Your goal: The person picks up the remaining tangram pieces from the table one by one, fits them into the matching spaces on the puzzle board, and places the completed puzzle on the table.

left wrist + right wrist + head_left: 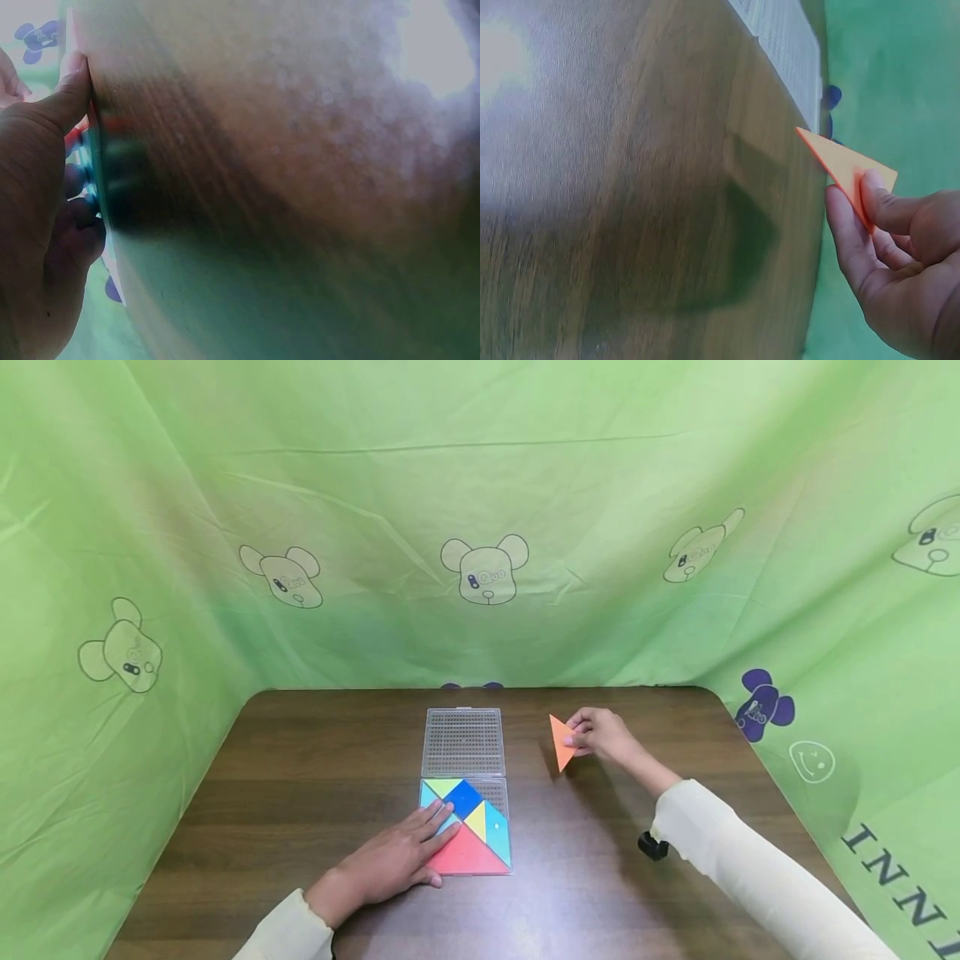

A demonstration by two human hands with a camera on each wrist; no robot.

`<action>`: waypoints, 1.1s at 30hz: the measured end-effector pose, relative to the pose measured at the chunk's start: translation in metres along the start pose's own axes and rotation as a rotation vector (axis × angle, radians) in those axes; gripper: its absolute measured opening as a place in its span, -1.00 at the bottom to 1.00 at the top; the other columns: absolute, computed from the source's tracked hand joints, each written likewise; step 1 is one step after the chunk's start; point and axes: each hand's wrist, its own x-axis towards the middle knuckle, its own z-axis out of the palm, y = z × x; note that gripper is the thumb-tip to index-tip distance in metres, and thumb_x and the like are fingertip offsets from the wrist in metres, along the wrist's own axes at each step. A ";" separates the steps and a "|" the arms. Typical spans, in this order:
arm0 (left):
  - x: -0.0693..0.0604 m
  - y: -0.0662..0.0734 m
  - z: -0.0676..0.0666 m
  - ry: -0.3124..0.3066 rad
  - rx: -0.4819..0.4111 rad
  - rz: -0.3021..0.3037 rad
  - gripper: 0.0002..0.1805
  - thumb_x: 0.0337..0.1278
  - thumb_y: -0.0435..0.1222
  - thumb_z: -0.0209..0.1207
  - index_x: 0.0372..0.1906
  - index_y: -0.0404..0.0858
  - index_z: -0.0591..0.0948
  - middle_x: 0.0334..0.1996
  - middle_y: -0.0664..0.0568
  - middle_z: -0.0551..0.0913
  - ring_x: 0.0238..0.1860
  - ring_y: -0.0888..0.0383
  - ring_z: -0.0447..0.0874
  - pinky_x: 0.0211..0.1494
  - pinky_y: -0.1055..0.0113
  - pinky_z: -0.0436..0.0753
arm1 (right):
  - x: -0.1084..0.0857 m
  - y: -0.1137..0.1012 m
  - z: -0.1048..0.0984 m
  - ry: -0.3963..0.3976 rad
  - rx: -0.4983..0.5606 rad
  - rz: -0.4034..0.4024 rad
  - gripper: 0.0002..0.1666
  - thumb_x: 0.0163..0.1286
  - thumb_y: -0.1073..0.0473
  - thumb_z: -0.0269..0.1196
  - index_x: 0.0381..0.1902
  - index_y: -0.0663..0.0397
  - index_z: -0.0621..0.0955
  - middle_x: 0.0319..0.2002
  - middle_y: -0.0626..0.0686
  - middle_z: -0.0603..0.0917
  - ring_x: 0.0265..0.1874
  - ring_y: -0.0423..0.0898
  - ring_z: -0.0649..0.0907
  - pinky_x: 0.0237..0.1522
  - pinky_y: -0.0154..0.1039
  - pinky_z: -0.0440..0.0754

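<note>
An orange triangle tangram piece (562,743) is pinched between the thumb and fingers of my right hand (603,737). The right wrist view shows the orange triangle (847,163) held above the wooden tabletop. My left hand (393,860) rests with extended fingers over the left side of a clear tangram case (496,791). Inside the case lie a red triangle (468,853), a blue square (462,802), a small yellow triangle (477,820), a yellow-green triangle (444,786) and a light blue parallelogram (497,835). Another light blue piece (428,795) is partly hidden by the left fingers.
The case's lid (464,742), with a dotted grid, lies opened flat behind it. A brown wooden table (315,777) carries everything. Green printed cloth (375,635) hangs around its back and sides. A black object (652,846) sits by the right sleeve.
</note>
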 end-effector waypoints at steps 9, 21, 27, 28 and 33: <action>0.000 0.000 0.000 -0.001 -0.004 0.003 -0.16 0.43 0.26 -0.04 0.65 0.02 0.11 0.69 0.00 -0.03 0.68 -0.09 -0.06 0.58 -0.04 0.33 | 0.003 -0.009 0.017 -0.027 0.032 0.012 -0.73 0.31 0.48 0.35 -0.07 0.50 0.56 -0.36 0.09 0.64 -0.46 -0.21 0.72 -0.13 0.01 0.80; 0.000 -0.001 0.001 0.005 0.008 0.028 -0.16 0.43 0.25 -0.03 0.64 -0.02 0.13 0.68 -0.04 0.00 0.68 -0.12 -0.05 0.56 -0.03 0.36 | 0.005 -0.018 0.039 -0.067 0.021 -0.024 -0.76 0.28 0.48 0.37 -0.12 0.49 0.60 -0.37 0.16 0.70 -0.47 -0.17 0.73 -0.16 0.03 0.80; 0.001 -0.002 0.001 -0.012 -0.001 0.016 -0.17 0.43 0.26 -0.05 0.65 0.02 0.10 0.69 -0.01 -0.03 0.68 -0.09 -0.07 0.56 -0.02 0.36 | 0.001 -0.022 0.055 -0.073 0.029 -0.030 -0.78 0.24 0.49 0.41 -0.15 0.46 0.67 -0.39 0.19 0.74 -0.47 -0.13 0.75 -0.20 0.02 0.81; 0.001 -0.002 0.001 -0.017 -0.006 0.011 -0.17 0.43 0.27 -0.06 0.65 0.03 0.09 0.69 0.00 -0.04 0.69 -0.08 -0.08 0.56 -0.03 0.35 | 0.001 -0.022 0.058 -0.077 0.025 -0.034 -0.77 0.24 0.48 0.41 -0.14 0.46 0.68 -0.38 0.20 0.74 -0.47 -0.13 0.75 -0.20 0.02 0.81; 0.002 -0.002 0.000 -0.023 -0.011 0.000 -0.17 0.43 0.27 -0.07 0.65 0.06 0.07 0.69 0.01 -0.06 0.69 -0.08 -0.10 0.56 -0.04 0.35 | 0.000 -0.023 0.073 -0.094 0.008 -0.029 -0.77 0.24 0.45 0.43 -0.13 0.43 0.72 -0.36 0.21 0.78 -0.47 -0.12 0.77 -0.23 -0.01 0.81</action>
